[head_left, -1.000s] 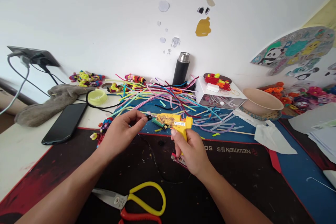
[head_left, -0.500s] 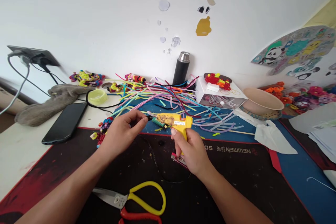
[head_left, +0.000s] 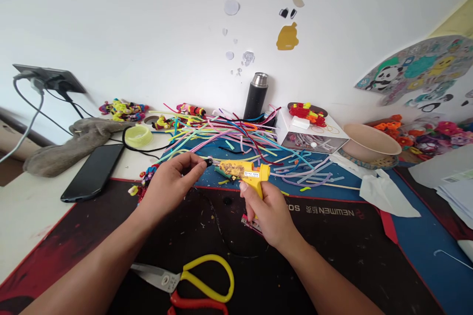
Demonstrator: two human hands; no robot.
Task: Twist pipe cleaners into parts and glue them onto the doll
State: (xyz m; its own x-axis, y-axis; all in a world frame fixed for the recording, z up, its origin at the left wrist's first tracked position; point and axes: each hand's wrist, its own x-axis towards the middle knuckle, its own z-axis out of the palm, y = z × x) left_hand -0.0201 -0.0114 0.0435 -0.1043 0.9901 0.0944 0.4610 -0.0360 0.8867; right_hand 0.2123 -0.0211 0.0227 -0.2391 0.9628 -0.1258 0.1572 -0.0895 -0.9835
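The scissors point(head_left: 166, 279) lie on the near side of both grips. The right hand point(head_left: 269, 214) has its grip closed around the yellow glue gun point(head_left: 236, 169); hold it steady. By the nozzle point(head_left: 216, 163), the left hand point(head_left: 168, 182), grip nearly shut, pinches a small black piece point(head_left: 209, 162): fingertips clear of heat.

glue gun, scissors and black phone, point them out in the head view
glue gun point(head_left: 236, 170): head view, on its yellow body
scissors point(head_left: 209, 284): head view, on the yellow handle
black phone point(head_left: 92, 172): head view, on its dark screen
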